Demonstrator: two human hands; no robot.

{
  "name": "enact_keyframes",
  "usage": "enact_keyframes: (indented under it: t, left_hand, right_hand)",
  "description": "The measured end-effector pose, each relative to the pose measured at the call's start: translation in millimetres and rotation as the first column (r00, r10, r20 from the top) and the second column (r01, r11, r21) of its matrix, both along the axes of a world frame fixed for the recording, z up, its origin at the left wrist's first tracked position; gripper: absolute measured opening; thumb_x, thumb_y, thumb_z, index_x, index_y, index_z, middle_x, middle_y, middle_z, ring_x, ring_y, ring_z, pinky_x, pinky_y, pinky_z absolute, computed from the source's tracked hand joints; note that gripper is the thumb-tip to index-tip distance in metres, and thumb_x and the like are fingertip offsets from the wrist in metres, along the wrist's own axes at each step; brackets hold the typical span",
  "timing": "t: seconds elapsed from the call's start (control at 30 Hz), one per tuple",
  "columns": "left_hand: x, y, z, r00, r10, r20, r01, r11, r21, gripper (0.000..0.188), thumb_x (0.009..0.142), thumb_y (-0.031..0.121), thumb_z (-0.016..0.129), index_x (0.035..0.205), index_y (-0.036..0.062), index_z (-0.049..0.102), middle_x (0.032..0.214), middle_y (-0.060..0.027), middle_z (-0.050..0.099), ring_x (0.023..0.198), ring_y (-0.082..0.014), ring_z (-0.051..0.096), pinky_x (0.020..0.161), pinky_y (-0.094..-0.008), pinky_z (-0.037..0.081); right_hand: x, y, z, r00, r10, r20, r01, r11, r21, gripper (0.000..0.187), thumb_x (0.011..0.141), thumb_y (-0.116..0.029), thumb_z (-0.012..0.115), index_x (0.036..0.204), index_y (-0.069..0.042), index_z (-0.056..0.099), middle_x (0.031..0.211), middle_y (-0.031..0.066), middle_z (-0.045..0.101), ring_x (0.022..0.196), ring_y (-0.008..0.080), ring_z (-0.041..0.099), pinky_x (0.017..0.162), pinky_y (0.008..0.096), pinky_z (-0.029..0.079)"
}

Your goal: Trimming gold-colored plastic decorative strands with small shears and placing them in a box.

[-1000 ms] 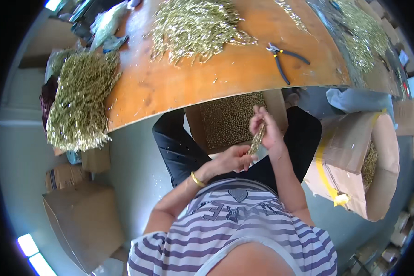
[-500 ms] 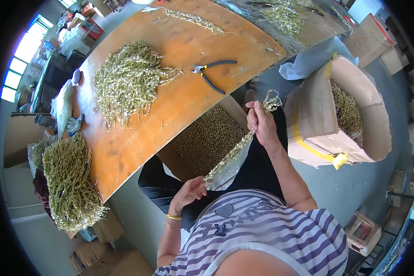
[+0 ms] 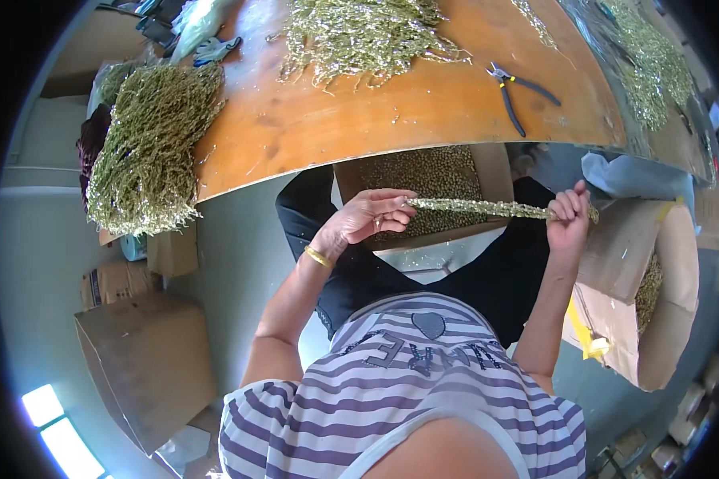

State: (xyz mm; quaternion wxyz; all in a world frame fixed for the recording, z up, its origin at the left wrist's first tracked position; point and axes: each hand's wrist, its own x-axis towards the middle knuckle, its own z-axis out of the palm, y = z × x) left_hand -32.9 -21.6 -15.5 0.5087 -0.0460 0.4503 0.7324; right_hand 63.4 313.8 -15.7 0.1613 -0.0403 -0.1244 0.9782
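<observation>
A bundle of thin gold glittery strands (image 3: 487, 207) stretches nearly level between my two hands, above my lap. My left hand (image 3: 373, 215), with a yellow bangle at its wrist, pinches the bundle's left end between thumb and fingers. Around the right part of the bundle my right hand (image 3: 567, 214) is closed in a fist, and a short tuft sticks out past it. Below and behind the strands stands an open cardboard box (image 3: 494, 169) holding many small gold-brown beads or pellets.
The orange wooden table (image 3: 311, 144) carries a heap of gold strands (image 3: 351, 40) and pliers (image 3: 513, 97). More strands (image 3: 148, 152) hang over its left edge. On the right stands an open cardboard carton (image 3: 615, 307) with gold strands inside. A large brown box (image 3: 148, 359) is at the lower left.
My view has turned, so the table now lies across the top. The bundle has gone from slanting to nearly level, with my left hand raised beside the box. Both hands still hold it.
</observation>
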Motion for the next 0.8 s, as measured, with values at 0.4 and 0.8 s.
enact_keyframes:
  t: [0.4, 0.8]
  left_hand:
    - [-24, -60, 26, 0.907, 0.007, -0.420, -0.031, 0.998, -0.049, 0.026, 0.083, 0.007, 0.054, 0.105, -0.0067, 0.053, 0.085, -0.0155, 0.061, 0.067, -0.0192, 0.061, 0.063, -0.0278, 0.053]
    - [-164, 96, 86, 0.866, 0.097, -0.491, -0.089, 0.995, 0.041, 0.031, 0.086, 0.005, 0.045, 0.116, -0.0049, 0.042, 0.097, -0.0189, 0.057, 0.077, -0.0207, 0.061, 0.070, -0.0309, 0.054]
  right_hand:
    - [34, 15, 6, 0.763, 0.337, 0.551, -0.633, 0.561, 0.533, 0.031, 0.089, -0.034, 0.044, 0.087, -0.007, 0.060, 0.067, -0.0012, 0.053, 0.050, 0.0049, 0.045, 0.043, 0.0170, 0.035]
    - [-196, 164, 115, 0.934, 0.140, 0.329, -0.350, 0.544, 0.763, 0.032, 0.087, -0.030, 0.051, 0.108, -0.007, 0.054, 0.081, -0.0059, 0.057, 0.052, -0.0001, 0.043, 0.044, 0.0142, 0.036]
